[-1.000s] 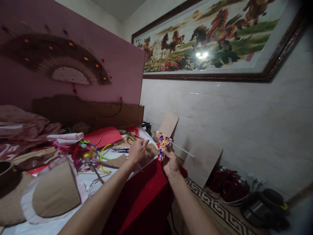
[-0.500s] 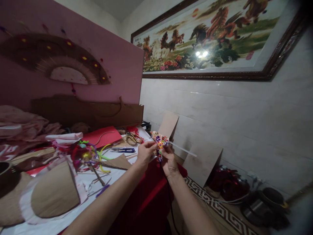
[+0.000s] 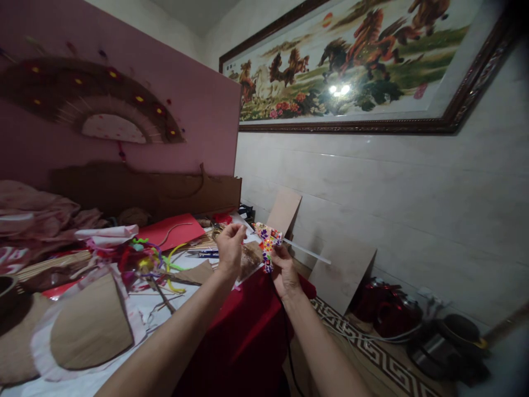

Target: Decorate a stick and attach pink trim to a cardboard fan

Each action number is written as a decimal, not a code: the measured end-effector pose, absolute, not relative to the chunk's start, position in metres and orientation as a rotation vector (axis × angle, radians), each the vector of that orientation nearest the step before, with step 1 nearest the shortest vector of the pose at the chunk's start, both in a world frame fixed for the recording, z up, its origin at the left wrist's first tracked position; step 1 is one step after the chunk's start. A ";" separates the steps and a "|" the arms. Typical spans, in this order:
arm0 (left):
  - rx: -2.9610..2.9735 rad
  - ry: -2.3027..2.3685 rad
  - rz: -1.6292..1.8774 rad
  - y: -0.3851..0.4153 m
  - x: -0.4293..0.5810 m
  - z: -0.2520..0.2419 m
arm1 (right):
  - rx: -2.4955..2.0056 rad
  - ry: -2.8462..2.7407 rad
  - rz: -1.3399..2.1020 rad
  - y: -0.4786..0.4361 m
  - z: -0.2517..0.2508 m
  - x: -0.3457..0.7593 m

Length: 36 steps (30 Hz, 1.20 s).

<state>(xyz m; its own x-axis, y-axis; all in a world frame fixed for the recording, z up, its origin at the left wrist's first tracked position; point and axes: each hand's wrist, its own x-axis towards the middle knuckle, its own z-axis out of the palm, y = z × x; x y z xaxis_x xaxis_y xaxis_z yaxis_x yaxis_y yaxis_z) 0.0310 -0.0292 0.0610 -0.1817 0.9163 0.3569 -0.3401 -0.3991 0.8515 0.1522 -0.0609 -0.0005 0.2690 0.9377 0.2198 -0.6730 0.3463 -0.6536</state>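
My right hand (image 3: 285, 274) is wrapped round the handle of a flower-patterned glue gun (image 3: 266, 238) at the table's right edge. A long pale glue stick (image 3: 308, 251) sticks out of the back of the gun, and its nozzle points left. A dark cord hangs below the handle. My left hand (image 3: 231, 246) is closed in a pinch, apart from the gun and to the left of its nozzle. Whatever its fingertips hold, if anything, is too small to make out. Behind the left hand lie blue-handled snips (image 3: 206, 254), partly hidden.
Left on the table are a cardboard piece (image 3: 93, 325) on pale cloth, colourful pipe cleaners (image 3: 151, 259) and a red sheet (image 3: 177, 234). A cardboard fan (image 3: 113, 107) hangs on the pink board. Boards (image 3: 345, 275) and a dark pot (image 3: 446, 347) stand on the floor at right.
My left hand has come off the glue gun and moved left and slightly up. The right hand keeps hold of the gun. A brownish patch on the table shows between them.
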 end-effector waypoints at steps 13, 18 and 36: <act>1.522 1.023 1.521 -0.004 0.008 0.046 | -0.509 -0.560 1.118 -0.061 0.000 0.155; 1.606 1.024 1.290 0.002 0.012 0.032 | -0.528 -0.544 1.110 -0.062 0.002 0.154; 2.028 1.200 1.053 0.002 0.006 0.027 | -0.485 -0.540 1.152 -0.062 0.001 0.154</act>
<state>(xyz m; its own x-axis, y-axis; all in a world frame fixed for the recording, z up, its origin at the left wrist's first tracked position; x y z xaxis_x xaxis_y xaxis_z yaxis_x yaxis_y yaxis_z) 0.0057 0.0016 0.0267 0.2932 0.8916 0.3452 0.4578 -0.4479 0.7680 0.1545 -0.0617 0.0012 0.3084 0.9394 0.1497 -0.7155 0.3328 -0.6143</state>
